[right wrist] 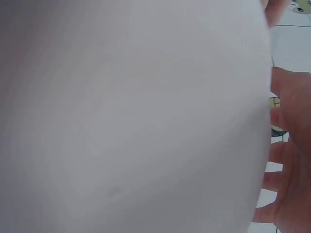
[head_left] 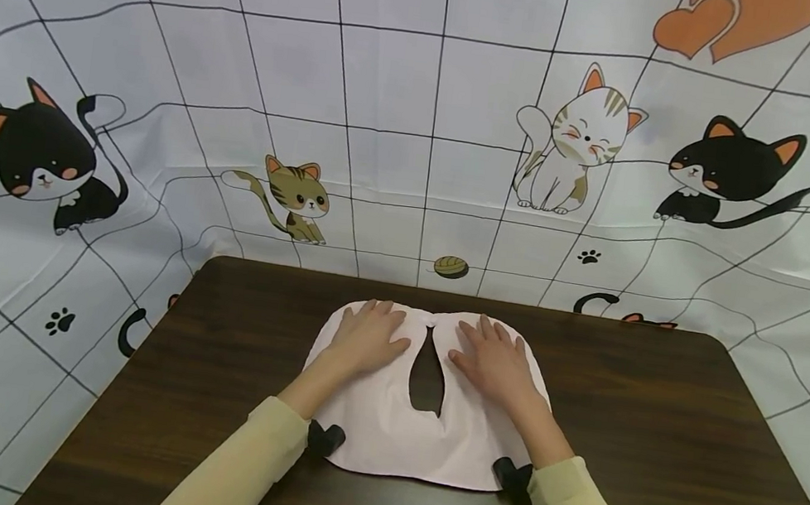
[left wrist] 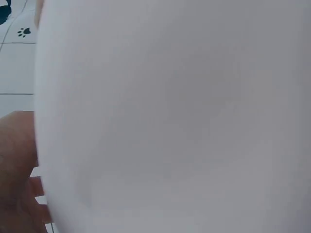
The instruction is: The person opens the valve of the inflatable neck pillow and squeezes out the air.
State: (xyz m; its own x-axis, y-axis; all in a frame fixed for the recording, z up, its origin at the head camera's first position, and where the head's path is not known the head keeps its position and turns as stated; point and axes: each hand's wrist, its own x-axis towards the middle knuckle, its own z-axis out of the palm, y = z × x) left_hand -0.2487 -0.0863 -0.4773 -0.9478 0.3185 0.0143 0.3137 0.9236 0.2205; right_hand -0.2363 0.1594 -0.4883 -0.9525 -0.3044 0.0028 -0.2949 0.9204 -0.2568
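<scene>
A pale pink bib-shaped cloth [head_left: 413, 447] lies spread on the table, with a teardrop opening in its middle and two rounded flaps that meet at the far side. On the left flap rests my left hand [head_left: 369, 337], palm down with fingers extended. My right hand [head_left: 499, 366] lies the same way on the right flap, fingers spread. Pale cloth [left wrist: 165, 116] fills most of the left wrist view, hiding much of the left hand [left wrist: 17, 160] at its edge. In the right wrist view, cloth [right wrist: 146, 116] likewise covers all but part of the right hand [right wrist: 295, 150].
The dark brown wooden table [head_left: 655, 431] extends to both sides of the cloth. Behind it hangs a white grid-patterned curtain [head_left: 394, 85] printed with cartoon cats. Black wrist cameras [head_left: 326, 440] overlap the cloth's near corners.
</scene>
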